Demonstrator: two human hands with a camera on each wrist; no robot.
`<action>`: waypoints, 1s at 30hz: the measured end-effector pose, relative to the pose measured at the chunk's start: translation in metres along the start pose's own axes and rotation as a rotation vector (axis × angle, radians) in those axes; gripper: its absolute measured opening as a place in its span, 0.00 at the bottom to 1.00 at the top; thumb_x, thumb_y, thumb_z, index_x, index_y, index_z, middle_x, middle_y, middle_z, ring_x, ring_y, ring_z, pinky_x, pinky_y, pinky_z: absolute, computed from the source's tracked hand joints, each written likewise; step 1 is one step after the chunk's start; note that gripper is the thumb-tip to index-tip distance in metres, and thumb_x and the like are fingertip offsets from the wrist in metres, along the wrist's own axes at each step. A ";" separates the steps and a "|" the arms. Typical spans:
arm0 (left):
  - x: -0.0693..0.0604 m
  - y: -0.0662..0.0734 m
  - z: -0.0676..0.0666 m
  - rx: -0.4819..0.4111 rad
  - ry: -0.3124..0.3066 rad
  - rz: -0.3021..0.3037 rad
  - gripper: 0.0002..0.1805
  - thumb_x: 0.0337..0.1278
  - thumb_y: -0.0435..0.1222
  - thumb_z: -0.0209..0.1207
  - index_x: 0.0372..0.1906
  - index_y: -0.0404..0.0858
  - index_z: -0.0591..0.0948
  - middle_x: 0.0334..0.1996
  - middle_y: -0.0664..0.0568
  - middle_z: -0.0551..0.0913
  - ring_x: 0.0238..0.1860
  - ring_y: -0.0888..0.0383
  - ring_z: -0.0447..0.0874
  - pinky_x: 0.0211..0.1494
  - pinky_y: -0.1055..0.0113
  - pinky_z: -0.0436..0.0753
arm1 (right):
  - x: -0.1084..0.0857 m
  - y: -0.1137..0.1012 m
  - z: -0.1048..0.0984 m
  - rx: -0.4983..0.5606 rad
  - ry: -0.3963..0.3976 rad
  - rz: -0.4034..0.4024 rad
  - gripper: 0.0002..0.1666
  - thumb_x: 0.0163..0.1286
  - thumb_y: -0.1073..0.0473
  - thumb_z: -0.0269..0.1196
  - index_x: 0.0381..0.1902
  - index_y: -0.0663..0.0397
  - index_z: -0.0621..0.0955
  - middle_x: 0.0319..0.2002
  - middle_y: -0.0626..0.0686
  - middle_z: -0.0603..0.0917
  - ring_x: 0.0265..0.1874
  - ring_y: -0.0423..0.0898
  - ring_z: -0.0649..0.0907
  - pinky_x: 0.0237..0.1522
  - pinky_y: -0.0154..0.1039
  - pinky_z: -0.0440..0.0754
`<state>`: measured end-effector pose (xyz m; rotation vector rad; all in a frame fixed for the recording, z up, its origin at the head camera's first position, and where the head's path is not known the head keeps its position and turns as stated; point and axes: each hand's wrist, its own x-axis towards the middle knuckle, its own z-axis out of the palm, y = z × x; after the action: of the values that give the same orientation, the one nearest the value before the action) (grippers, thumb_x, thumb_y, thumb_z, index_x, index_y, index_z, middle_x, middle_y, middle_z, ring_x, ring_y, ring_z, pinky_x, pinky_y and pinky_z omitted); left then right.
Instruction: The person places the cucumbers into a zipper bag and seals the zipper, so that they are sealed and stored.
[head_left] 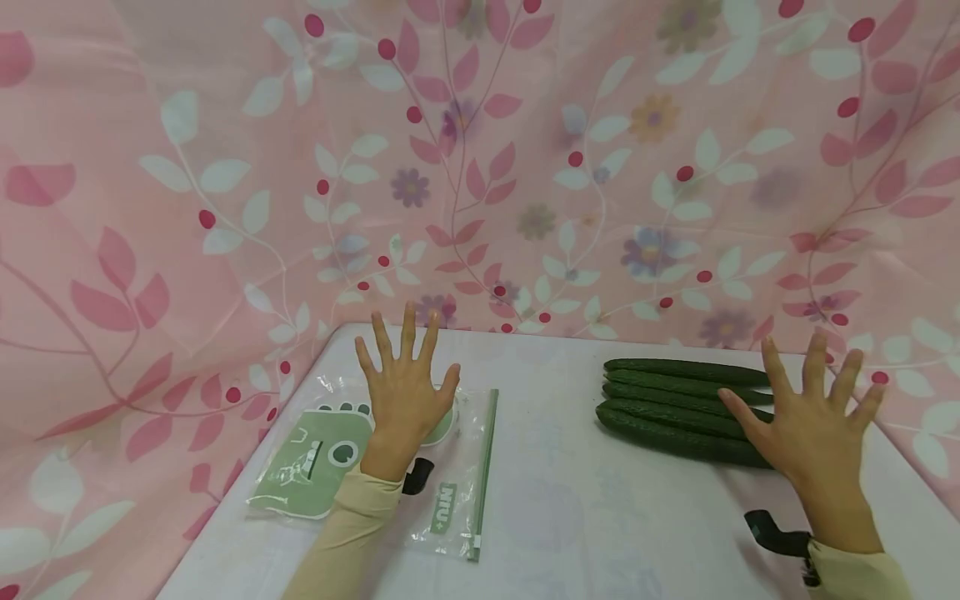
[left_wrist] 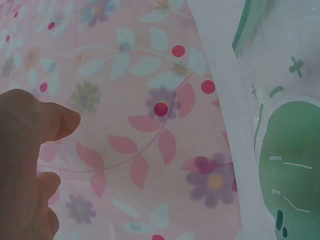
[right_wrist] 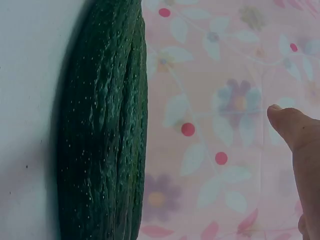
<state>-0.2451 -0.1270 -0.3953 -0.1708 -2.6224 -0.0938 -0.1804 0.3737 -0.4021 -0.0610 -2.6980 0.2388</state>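
My left hand (head_left: 406, 398) is held with straight, spread fingers above a clear zip bag (head_left: 457, 450) that has a green cartoon print and a green slider strip on its right edge. In the left wrist view the thumb and part of the bag (left_wrist: 292, 150) show, apart from each other. On the right, several dark green cucumbers (head_left: 675, 425) lie side by side. My right hand (head_left: 817, 433), fingers spread, hovers over their right ends and hides them. The right wrist view shows the bumpy cucumbers (right_wrist: 102, 130) close up, with the thumb off to the side. Neither hand holds anything.
Everything lies on a white-covered table (head_left: 547, 500). A pink floral curtain (head_left: 480, 167) hangs behind it and along both sides. A black camera mount (head_left: 776, 533) sticks out at the right wrist, and another black mount (head_left: 418, 477) at the left.
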 end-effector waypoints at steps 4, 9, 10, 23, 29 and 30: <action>-0.001 0.002 0.000 -0.086 -0.034 -0.004 0.46 0.71 0.62 0.49 0.86 0.55 0.46 0.84 0.52 0.31 0.79 0.33 0.21 0.73 0.34 0.26 | -0.001 -0.008 0.004 0.066 0.053 -0.028 0.57 0.71 0.27 0.58 0.86 0.38 0.46 0.82 0.65 0.30 0.75 0.72 0.27 0.64 0.78 0.24; -0.005 0.006 -0.003 -0.310 -0.110 0.004 0.42 0.71 0.58 0.53 0.82 0.42 0.62 0.82 0.40 0.52 0.80 0.31 0.39 0.75 0.33 0.45 | -0.003 -0.024 0.013 0.251 0.112 -0.115 0.50 0.74 0.40 0.63 0.85 0.47 0.56 0.82 0.65 0.43 0.76 0.76 0.41 0.65 0.81 0.39; -0.006 0.007 -0.004 -0.349 -0.128 0.008 0.41 0.70 0.57 0.54 0.80 0.39 0.66 0.80 0.37 0.57 0.79 0.31 0.44 0.74 0.33 0.51 | -0.003 -0.028 0.015 0.288 0.125 -0.141 0.48 0.74 0.43 0.65 0.84 0.49 0.58 0.82 0.66 0.46 0.76 0.77 0.44 0.64 0.83 0.42; -0.038 0.011 0.016 -0.460 -0.387 0.062 0.20 0.64 0.47 0.63 0.49 0.34 0.86 0.34 0.50 0.85 0.34 0.53 0.83 0.36 0.53 0.82 | -0.003 -0.090 0.035 0.547 0.049 -0.292 0.46 0.70 0.58 0.71 0.81 0.51 0.64 0.80 0.62 0.59 0.74 0.72 0.58 0.57 0.80 0.61; -0.058 0.016 0.030 -0.436 -0.466 0.105 0.21 0.59 0.52 0.69 0.35 0.37 0.82 0.27 0.55 0.77 0.27 0.57 0.74 0.30 0.58 0.77 | -0.004 -0.120 0.040 0.579 0.021 -0.318 0.44 0.71 0.57 0.70 0.81 0.52 0.66 0.78 0.62 0.63 0.74 0.70 0.61 0.58 0.78 0.64; -0.060 0.018 0.032 -0.427 -0.476 0.113 0.23 0.58 0.54 0.70 0.34 0.37 0.81 0.28 0.54 0.75 0.27 0.56 0.74 0.30 0.57 0.77 | -0.004 -0.125 0.041 0.586 0.015 -0.323 0.44 0.72 0.57 0.70 0.81 0.51 0.66 0.78 0.62 0.63 0.74 0.69 0.62 0.59 0.77 0.65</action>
<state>-0.2059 -0.1128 -0.4521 -0.5463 -3.0190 -0.6466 -0.1950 0.2440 -0.4186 0.5354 -2.4648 0.8999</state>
